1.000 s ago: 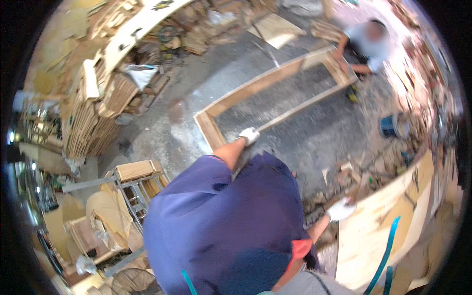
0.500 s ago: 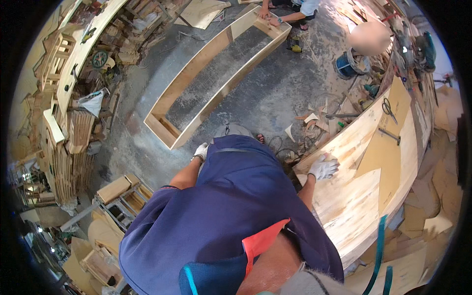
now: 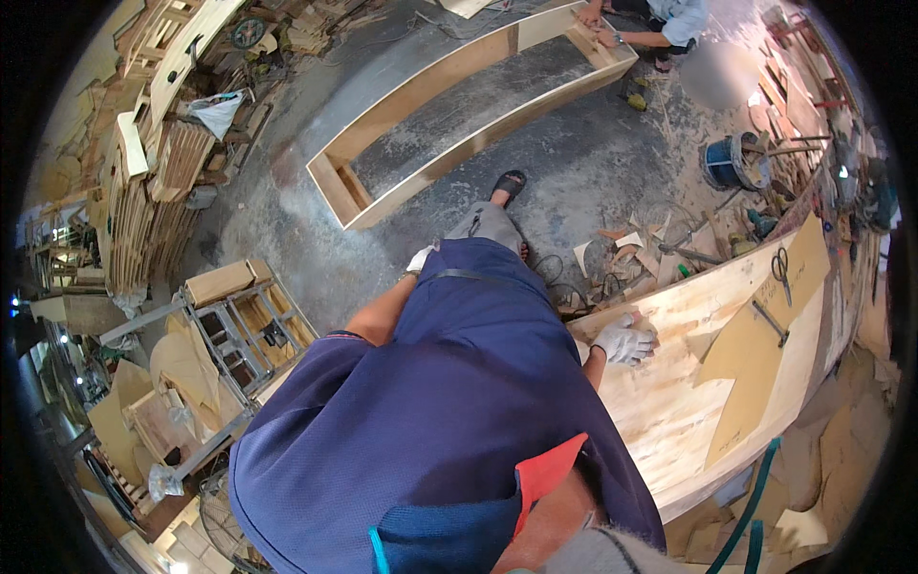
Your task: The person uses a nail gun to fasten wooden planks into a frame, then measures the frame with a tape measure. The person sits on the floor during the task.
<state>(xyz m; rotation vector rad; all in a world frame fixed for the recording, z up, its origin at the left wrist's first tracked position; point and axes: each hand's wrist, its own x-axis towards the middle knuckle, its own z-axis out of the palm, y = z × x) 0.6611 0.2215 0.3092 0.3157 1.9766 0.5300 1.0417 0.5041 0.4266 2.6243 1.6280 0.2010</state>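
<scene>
My right hand (image 3: pixel 624 342), in a white glove, rests on the pale wooden workbench top (image 3: pixel 660 402) with its fingers lying out flat. Farther along that surface are a tan cardboard template (image 3: pixel 751 371), a hammer (image 3: pixel 771 323) and a pair of scissors (image 3: pixel 781 275). At my left thigh, my left hand (image 3: pixel 419 259) is also gloved; my clothes hide most of it, and its fingers cannot be made out. A long open wooden frame (image 3: pixel 478 136) lies on the floor ahead, apart from both hands.
A person's hands (image 3: pixel 600 31) touch the frame's far end. Offcuts (image 3: pixel 626 251) and a blue bucket (image 3: pixel 729 165) stand ahead right. Stacked boards (image 3: pixel 158 215) and a metal rack (image 3: pixel 251 330) are on the left. A drill (image 3: pixel 634 96) lies near the frame.
My view has shifted, and a sandalled foot now shows ahead of me. My right hand stays on the bench, its fingers less spread. My left hand remains by my thigh, now more hidden.
</scene>
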